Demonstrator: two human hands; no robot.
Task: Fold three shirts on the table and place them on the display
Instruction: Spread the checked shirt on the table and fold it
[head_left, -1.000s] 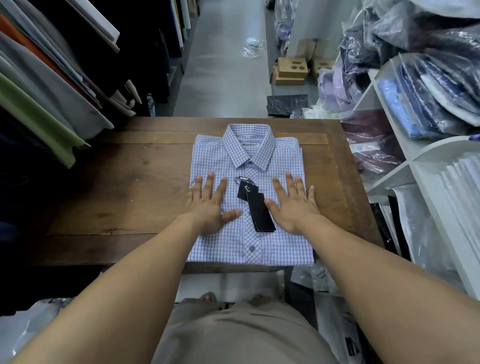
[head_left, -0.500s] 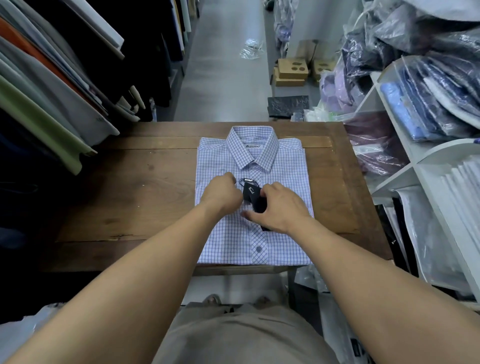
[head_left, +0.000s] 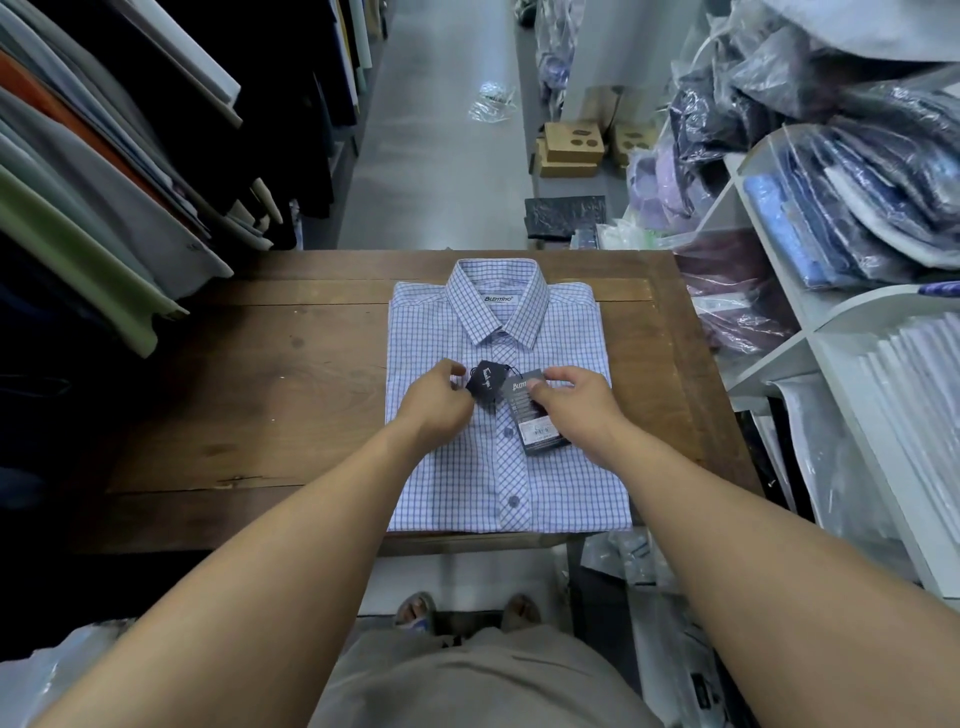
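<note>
1. A small dark tag (head_left: 488, 382) is pinched at its left edge by the curled fingers of the left hand (head_left: 436, 405).
2. A long dark tag (head_left: 537, 426) is pinched near its top by the thumb and fingers of the right hand (head_left: 576, 405). Its lower end lies nearer the person than that pinch.
3. The two pinches are set just beside each other, and the tags touch between them.
4. The folded checked shirt (head_left: 566, 478) is laid flat directly beneath both grips, with its collar (head_left: 496, 306) beyond them.
5. The shirt is borne by the wooden table (head_left: 260, 405), which extends well to the left of the left-hand grip.
</note>
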